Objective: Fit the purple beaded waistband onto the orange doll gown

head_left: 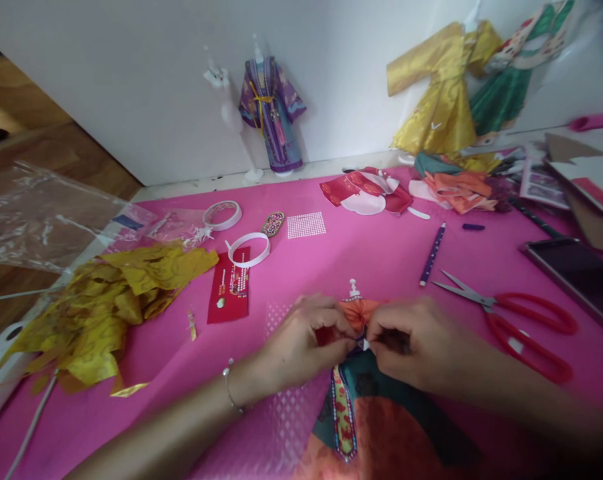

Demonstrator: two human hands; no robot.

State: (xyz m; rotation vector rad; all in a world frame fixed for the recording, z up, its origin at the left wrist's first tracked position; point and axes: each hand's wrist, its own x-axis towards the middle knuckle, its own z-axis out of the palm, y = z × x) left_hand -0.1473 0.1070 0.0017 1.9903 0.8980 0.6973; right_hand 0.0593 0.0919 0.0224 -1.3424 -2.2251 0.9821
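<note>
A doll dress (396, 420) with an orange top, a dark green and orange skirt and a gem-edged hanging panel (344, 413) lies in front of me. A white mannequin neck (353, 288) sticks out above its collar. My left hand (319, 337) is closed, thumb and forefinger pinching the dark waist of the dress. Close against it, my right hand (411, 340) pinches the same waist from the other side. A small white pointed piece (364, 345) shows between the two sets of fingertips; which hand grips it is unclear. Fingers partly hide the waist.
Red-handled scissors (489, 303), a dotted pencil (433, 255) and a phone (576, 280) lie to the right. Leftward are a red card (226, 300), tape rolls (249, 250) and yellow fabric scraps (111, 300). Dressed mannequins (271, 117) stand along the white wall.
</note>
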